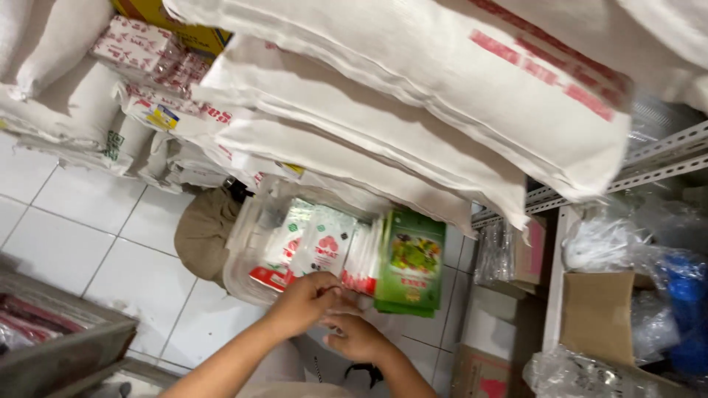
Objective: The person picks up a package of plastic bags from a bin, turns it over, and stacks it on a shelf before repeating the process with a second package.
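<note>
Flat white-and-red printed sachets (324, 247), stood on edge in a row inside a clear plastic tub (243, 276), are met at their lower edge by the fingers (333, 289) of the left hand (304, 301). Those fingers are curled together at the packets' bottom edge; whether one packet is actually pinched cannot be told. The right hand (359, 337) lies just below and to the right, its fingers folded toward the left hand and touching it, with no clear grip seen. The sachets lie directly above the fingers in the frame, their long axes running up and away, and the left hand is the nearer. Both forearms rise from the bottom edge, converging. Green flat packets (411, 262) stand just right of the sachets. White woven sacks (413, 96) overhang everything across the upper frame, above a white tiled floor (88, 221).
</note>
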